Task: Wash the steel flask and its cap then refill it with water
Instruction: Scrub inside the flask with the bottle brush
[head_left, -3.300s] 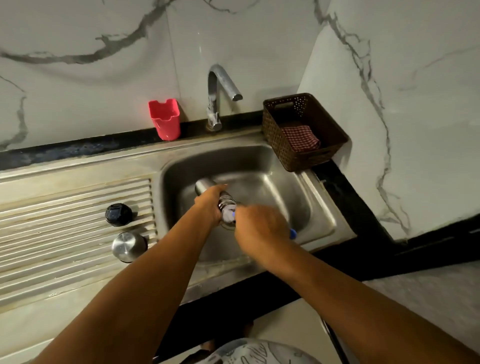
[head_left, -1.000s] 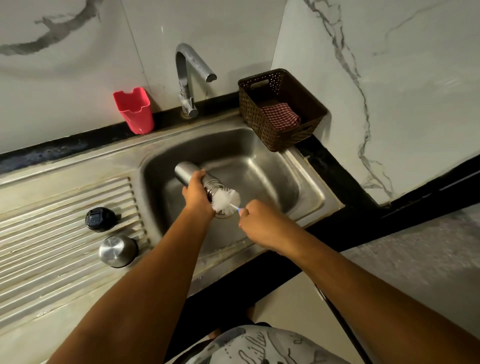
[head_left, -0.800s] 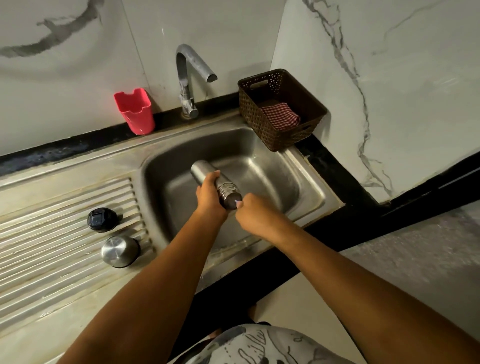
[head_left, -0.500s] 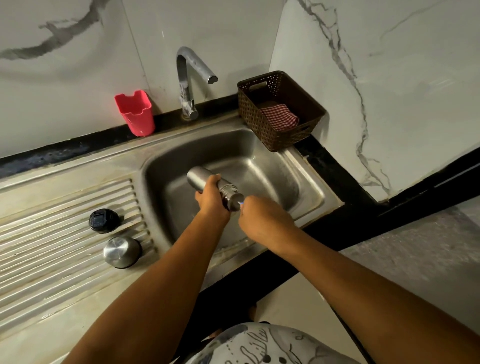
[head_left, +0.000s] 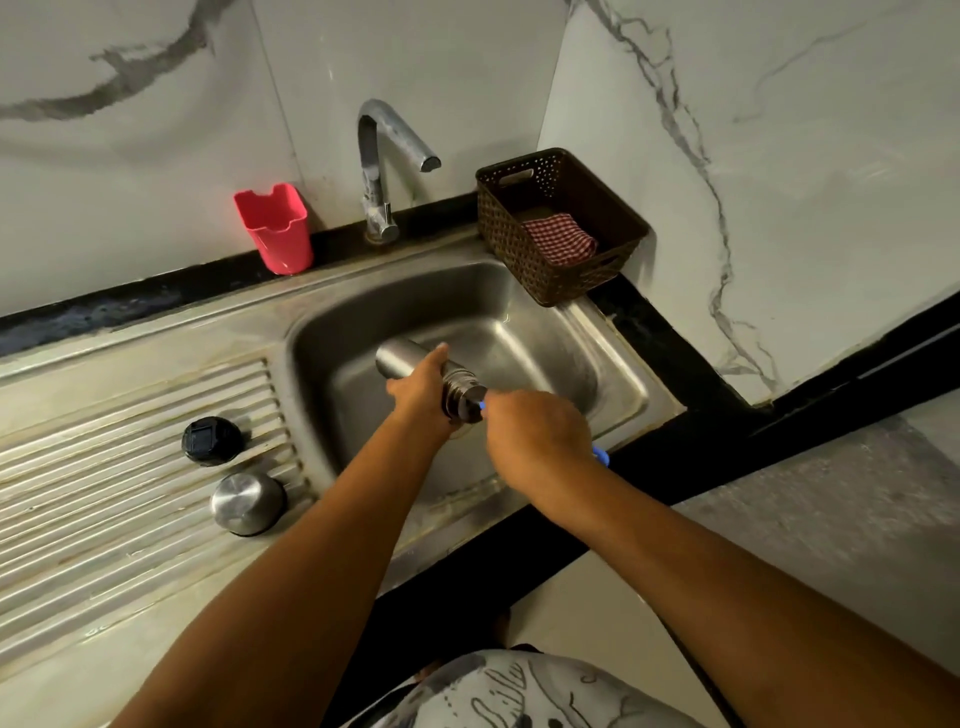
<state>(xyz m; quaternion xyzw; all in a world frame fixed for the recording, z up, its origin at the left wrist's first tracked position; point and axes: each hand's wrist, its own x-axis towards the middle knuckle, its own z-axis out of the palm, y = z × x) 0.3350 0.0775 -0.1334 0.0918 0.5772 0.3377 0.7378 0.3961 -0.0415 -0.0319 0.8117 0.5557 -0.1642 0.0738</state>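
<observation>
- Steel flask (head_left: 402, 358) is held over the sink (head_left: 545, 343), clear of the basin floor. It lies nearly flat, base to 10 o'clock and mouth to 4 o'clock.
- Left hand (head_left: 423, 392) is wrapped round the flask just below the threaded neck, fingers curled over the top.
- Right hand (head_left: 535, 431) sits at 4 o'clock of the mouth, fist closed on a blue brush handle (head_left: 601, 457). One end of the handle pokes out past the heel of the hand and a sliver shows at the mouth.
- The brush head is not visible. Judged to be inside the flask, so the step is scrubbing the inside.
- To do it well: drive the handle straight along the flask's axis, not at an angle, so the bristles reach the base.
- Twist the handle on each stroke to sweep the whole wall.
- Wet steel is likely slick, so keep the left grip firm and the flask over the basin.
- Tipping the mouth slightly down would let dirty water drain.
- Tap (head_left: 382, 156) stands at 12 o'clock of the basin, with no stream visible. A rinse comes after this step.
- Black cap (head_left: 212, 440) and steel lid (head_left: 248, 503) rest on the draining board (head_left: 104, 493) at 8 o'clock, apart from both hands.
</observation>
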